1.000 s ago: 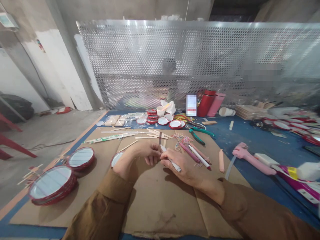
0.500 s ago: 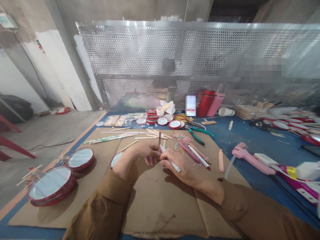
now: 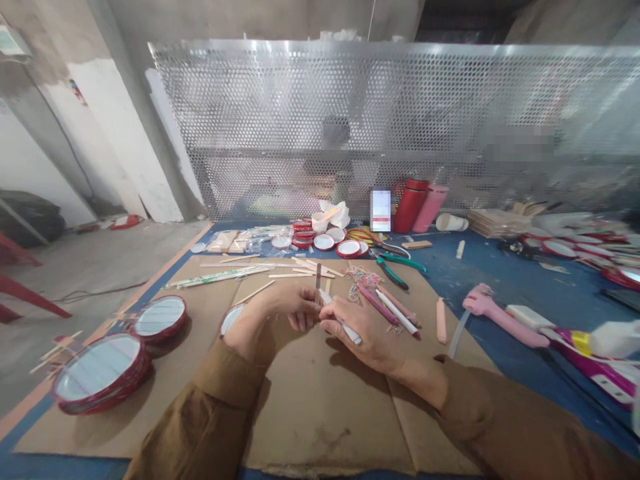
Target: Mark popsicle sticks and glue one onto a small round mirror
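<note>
My left hand (image 3: pixel 293 305) is closed on a small dark wooden stick (image 3: pixel 318 275) that stands upright above its fingers. My right hand (image 3: pixel 363 327) grips a white pen-like tool (image 3: pixel 340 317) with its tip at the base of that stick. Both hands hover over a brown cardboard sheet (image 3: pixel 310 400). A round mirror (image 3: pixel 231 317) lies partly hidden under my left wrist. Red and white markers (image 3: pixel 393 310) lie just right of my right hand.
Two red-rimmed round mirrors (image 3: pixel 97 367) lie at the left. Wooden sticks (image 3: pixel 280 270), small red lids (image 3: pixel 325 241), green pliers (image 3: pixel 400 263), red and pink bottles (image 3: pixel 420 203) sit further back. A pink glue gun (image 3: pixel 495 313) lies right. A perforated metal screen (image 3: pixel 400 120) closes the back.
The view has shifted very slightly; my hands stay in the same pose with the stick and the white tool.
</note>
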Tool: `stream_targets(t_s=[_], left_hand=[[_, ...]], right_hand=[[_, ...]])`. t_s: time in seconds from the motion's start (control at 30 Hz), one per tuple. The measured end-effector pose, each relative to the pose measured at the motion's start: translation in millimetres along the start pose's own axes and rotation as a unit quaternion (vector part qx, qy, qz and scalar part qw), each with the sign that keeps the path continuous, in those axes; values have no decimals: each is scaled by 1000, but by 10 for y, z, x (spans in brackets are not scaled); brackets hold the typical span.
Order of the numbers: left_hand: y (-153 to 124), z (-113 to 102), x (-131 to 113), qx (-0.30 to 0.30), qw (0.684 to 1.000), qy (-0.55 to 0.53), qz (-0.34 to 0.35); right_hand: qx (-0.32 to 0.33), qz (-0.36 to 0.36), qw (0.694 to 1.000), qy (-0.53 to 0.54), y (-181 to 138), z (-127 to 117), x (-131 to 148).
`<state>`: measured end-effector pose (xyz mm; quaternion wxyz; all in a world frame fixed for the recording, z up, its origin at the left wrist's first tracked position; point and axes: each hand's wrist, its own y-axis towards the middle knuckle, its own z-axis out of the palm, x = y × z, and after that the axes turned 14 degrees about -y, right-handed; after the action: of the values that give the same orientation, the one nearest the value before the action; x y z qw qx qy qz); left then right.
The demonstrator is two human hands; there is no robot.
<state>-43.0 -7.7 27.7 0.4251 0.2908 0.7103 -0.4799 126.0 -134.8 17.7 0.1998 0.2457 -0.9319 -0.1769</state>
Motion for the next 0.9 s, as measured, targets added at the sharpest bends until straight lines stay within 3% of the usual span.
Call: stream_targets(t_s=[0.5,0.7,0.9], left_hand=[[-21,17,29,-8,999,-35,-8],[-13,24,59,-9,996,-83,-13],[-25,40,55,-21,996,-86,-28]], right_hand=[[0,11,1000,9,-16,-1,9],[52,29,998,10,-11,-98,70],[38,23,998,41,-20,-72,49]])
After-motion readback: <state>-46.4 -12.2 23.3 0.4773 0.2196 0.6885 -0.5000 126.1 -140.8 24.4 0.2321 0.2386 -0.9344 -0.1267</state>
